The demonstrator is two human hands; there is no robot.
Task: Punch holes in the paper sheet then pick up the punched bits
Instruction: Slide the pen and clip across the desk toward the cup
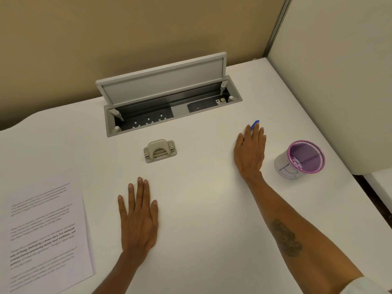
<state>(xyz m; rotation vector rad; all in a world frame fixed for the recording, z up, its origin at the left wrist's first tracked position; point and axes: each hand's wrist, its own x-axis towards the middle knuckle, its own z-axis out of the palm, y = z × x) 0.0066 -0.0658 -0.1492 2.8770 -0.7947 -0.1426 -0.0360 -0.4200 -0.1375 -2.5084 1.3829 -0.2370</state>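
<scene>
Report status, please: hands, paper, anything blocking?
Left hand open, flat on desk. Right hand open, fingertips at small blue thing. Paper lies far left, punch mid-desk, neither touched. Nothing blocking; cup off right.

A dark tattoo [286,238] marks the right forearm [318,240], white sleeve [369,286] above.
</scene>
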